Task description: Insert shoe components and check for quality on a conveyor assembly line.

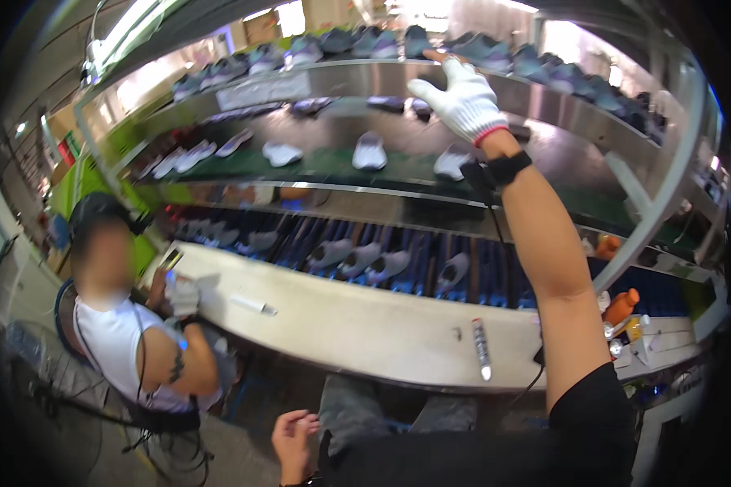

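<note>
My right hand point(463, 99), in a white knit glove with bare fingertips, is raised to the metal edge of the top shelf point(341, 75). Its thumb stands apart and its fingers stretch toward the row of shoes, with nothing seen in its grip. Closest to the fingertips is a dark grey-blue shoe point(417, 40); whether they touch it I cannot tell. My bare left hand point(295, 438) hangs low beside my lap, fingers loosely bent and holding nothing visible. A light shoe point(452, 162) lies on the green middle shelf below my right wrist.
White shoe parts point(283, 154) line the middle shelf. Grey shoes point(357, 258) sit on a lower blue roller rack. On the pale worktop point(341, 333) lie a marker pen point(481, 349) and an orange bottle point(621, 307). At left a seated person point(118, 325) wears gloves.
</note>
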